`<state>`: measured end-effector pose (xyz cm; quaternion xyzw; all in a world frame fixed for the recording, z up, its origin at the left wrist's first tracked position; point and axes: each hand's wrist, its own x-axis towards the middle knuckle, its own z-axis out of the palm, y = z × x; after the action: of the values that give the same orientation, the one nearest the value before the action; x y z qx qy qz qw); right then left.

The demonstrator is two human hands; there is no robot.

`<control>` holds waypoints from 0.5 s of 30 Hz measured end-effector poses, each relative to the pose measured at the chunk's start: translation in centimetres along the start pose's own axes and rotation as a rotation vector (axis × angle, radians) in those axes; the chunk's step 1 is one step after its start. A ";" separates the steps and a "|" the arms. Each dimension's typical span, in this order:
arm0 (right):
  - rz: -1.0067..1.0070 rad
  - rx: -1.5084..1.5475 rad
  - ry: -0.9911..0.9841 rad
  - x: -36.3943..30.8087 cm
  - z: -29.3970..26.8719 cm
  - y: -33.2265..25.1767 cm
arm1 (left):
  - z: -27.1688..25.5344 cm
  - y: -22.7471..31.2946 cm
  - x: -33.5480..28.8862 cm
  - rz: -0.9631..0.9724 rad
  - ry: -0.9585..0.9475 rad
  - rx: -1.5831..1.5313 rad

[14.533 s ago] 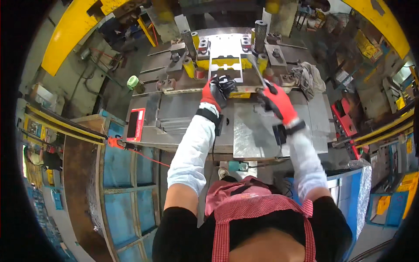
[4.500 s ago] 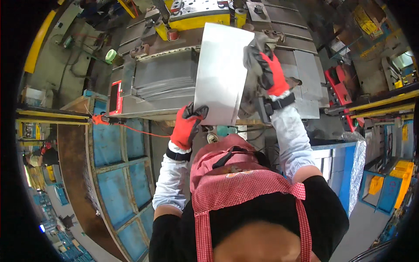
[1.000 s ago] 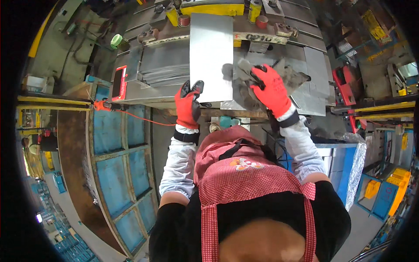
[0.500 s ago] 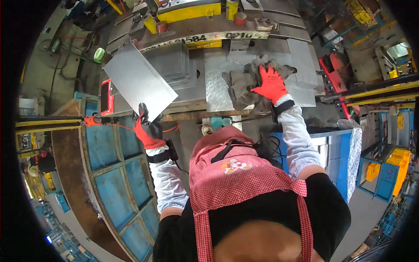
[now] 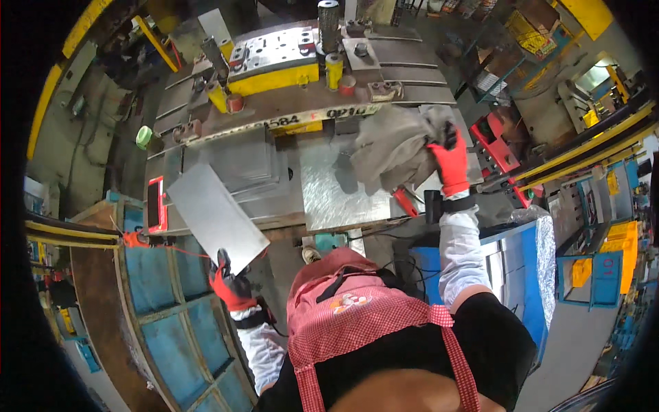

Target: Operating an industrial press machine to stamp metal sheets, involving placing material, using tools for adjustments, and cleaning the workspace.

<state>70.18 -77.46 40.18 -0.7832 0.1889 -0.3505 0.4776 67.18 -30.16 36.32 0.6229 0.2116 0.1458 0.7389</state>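
Item: left hand (image 5: 232,285), red and black glove, low at the person's left side. Closed on the near corner of a flat metal sheet (image 5: 216,216); the sheet rises from the grip and tilts up and to the left, clear of the tabletop (image 5: 274,206), its far end over the red-edged panel (image 5: 155,204) at the tabletop's left end.

Item: right hand (image 5: 451,159), red glove, stretched forward at the right. Closed on a grey cloth (image 5: 395,143), bunched, held over the right part of a second metal sheet (image 5: 336,180) that lies flat on the tabletop in front of the press die (image 5: 274,58). Whether the cloth touches that sheet cannot be told.

Item: stack of grey plates (image 5: 240,161), left half of the tabletop, just beside the flat sheet.

Item: blue bins (image 5: 165,302), below and left of the left hand, under the lifted sheet's near end.

Step in hand, as judged: one sheet carried off to the left while the cloth stands over the sheet left lying. Next move, as judged, calls for a firm corner grip so the tilted sheet does not swing or slip, and for the cloth laid flat on the lying sheet.
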 end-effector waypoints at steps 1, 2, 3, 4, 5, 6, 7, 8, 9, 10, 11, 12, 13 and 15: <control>-0.015 -0.008 0.085 1.7 -1.1 0.5 | 0.4 0.5 -0.2 0.003 -0.007 -0.009; -0.023 -0.014 0.170 3.5 -2.3 1.1 | 0.9 1.2 -0.7 -0.007 0.009 -0.061; -0.013 0.046 0.211 4.8 -3.0 0.5 | 0.8 1.4 -1.0 -0.016 0.036 -0.111; -0.004 0.109 0.247 6.2 -3.6 -0.9 | 0.3 1.3 -1.0 -0.012 0.046 -0.110; -0.088 0.254 0.276 7.8 -3.8 -1.5 | -0.6 0.8 -0.7 -0.013 0.012 -0.105; -0.167 0.398 0.305 9.6 -4.0 -1.9 | -1.7 0.0 -0.3 -0.017 -0.022 -0.096; -0.160 0.312 0.400 11.9 -4.4 -2.1 | -3.1 -1.7 0.4 0.009 -0.008 -0.098; -0.144 0.224 0.491 14.3 -4.2 -1.9 | -4.5 -3.2 1.0 0.037 0.008 -0.094; -0.208 0.237 0.586 16.4 -4.3 -2.7 | -4.3 -3.6 1.3 0.301 -0.012 0.197; -0.270 0.256 0.672 18.6 -3.7 -2.7 | -3.2 -2.5 1.1 0.148 -0.029 0.103; -0.336 0.217 0.620 20.8 -3.0 -2.3 | -2.3 -1.4 0.9 -0.004 -0.030 0.010; -0.399 0.181 0.566 22.8 -2.3 -1.6 | -2.0 -1.5 0.8 -0.007 -0.027 0.024; -0.386 0.179 0.565 25.1 -2.1 0.1 | -2.1 -1.5 0.8 0.269 -0.062 0.253; 0.075 -0.463 -0.114 26.9 -1.6 2.2 | -0.2 0.1 0.0 0.183 -0.074 0.171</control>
<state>87.47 -96.41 48.62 -0.8828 0.2657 -0.2350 0.3080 67.10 -29.96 36.36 0.7053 0.1379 0.1711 0.6740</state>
